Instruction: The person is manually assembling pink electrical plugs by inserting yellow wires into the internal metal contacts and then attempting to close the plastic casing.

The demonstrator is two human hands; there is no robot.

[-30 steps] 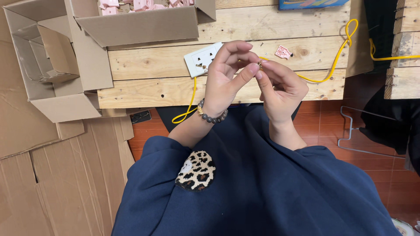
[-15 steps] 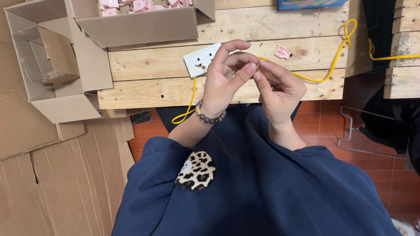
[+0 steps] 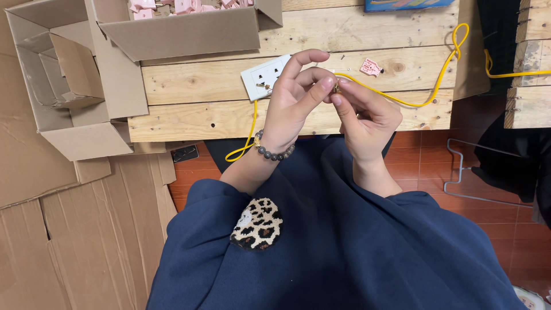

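Pinching thin yellow wire (image 3: 402, 99) end between both hands, left hand (image 3: 295, 100), right hand (image 3: 364, 112); white socket plate (image 3: 265, 76) behind

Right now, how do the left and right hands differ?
The left hand wears a dark bead bracelet at the wrist; the right hand has a bare wrist. The left hand's fingers stand more upright, index raised; the right hand's fingers slant in from the side. Both pinch a small part at the end of the yellow cord, fingertips meeting above the wooden bench.
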